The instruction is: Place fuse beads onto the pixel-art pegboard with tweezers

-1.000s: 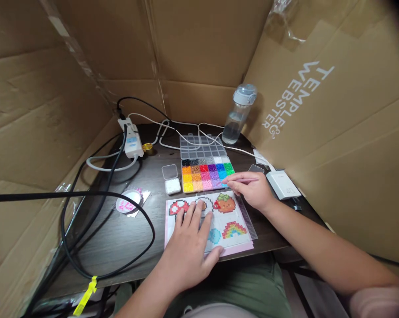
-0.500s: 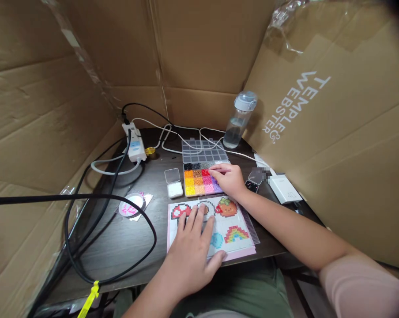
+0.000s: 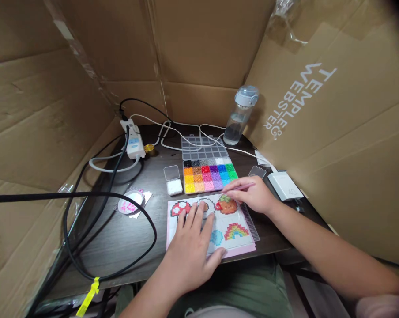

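My left hand (image 3: 193,247) lies flat with its fingers spread over a pattern sheet (image 3: 199,238) of pixel pictures, a clear pegboard on top. A mushroom, an orange character and a rainbow show around my fingers. In my right hand (image 3: 254,194) is a slim pink stick-like tool (image 3: 241,187), pinched between thumb and fingers. Its tip points left, just above the orange character at the sheet's upper right. Whether the tip carries a bead is too small to tell. Beyond the sheet stands an open compartment box (image 3: 206,176) of small coloured beads, sorted by colour.
A small white bead case (image 3: 175,187) sits left of the box. Farther left lies a round board with pink beads (image 3: 129,203). A water bottle (image 3: 241,115), power strip (image 3: 133,140), white adapter (image 3: 285,185) and looping black cable (image 3: 155,229) surround the work. Cardboard walls enclose the table.
My right hand has moved from the red beads in the box toward me and right, to the sheet's upper right, still holding the pink tool. My left hand stays put.
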The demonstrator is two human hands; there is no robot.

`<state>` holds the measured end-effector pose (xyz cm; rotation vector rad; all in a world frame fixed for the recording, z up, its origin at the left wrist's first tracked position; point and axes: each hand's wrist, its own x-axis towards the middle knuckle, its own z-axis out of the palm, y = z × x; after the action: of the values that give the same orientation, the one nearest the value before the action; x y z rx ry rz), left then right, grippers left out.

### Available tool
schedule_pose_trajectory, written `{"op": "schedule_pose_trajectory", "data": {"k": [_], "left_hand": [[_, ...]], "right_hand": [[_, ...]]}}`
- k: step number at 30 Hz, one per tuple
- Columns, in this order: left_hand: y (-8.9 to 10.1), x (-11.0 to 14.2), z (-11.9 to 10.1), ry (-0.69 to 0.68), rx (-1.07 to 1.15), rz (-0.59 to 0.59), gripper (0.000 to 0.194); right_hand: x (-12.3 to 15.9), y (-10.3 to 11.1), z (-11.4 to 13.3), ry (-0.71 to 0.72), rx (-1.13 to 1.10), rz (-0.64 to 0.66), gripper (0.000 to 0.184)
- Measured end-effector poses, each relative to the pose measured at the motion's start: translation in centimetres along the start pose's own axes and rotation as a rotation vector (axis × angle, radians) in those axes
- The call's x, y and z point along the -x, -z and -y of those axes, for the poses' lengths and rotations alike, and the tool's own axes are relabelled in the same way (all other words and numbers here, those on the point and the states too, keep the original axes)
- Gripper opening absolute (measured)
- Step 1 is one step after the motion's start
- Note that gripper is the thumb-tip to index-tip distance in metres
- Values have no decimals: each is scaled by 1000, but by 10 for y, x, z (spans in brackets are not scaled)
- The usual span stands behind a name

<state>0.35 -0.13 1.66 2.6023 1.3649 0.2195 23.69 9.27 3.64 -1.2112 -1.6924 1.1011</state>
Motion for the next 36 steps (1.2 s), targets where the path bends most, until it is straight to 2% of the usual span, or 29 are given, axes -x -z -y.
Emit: {"op": "schedule_pose_trajectory", "data": {"k": [2,6,9,16,29,36], "left_hand": [[0,-1,1,-8,1,-6,69],[-1,-1,1,-15,0,-27,68],[-1,-1,1,-15,-2,-34,68],[-1,0,0,-22,-8,-30,68],[-1,-1,0,-16,2,-36,68],[0,1,0,-14,1,-19,68]], "right_hand": [[13,4,-9,29,-16,53,11],[26,3,-25,45,-22,-10,11],[26,1,-30,63,-36,-4,10],[25,2,-31,72,-52,59,9],[25,0,-31,66,-55,61,10],[24,2,-28,70,-72,7,10]]}}
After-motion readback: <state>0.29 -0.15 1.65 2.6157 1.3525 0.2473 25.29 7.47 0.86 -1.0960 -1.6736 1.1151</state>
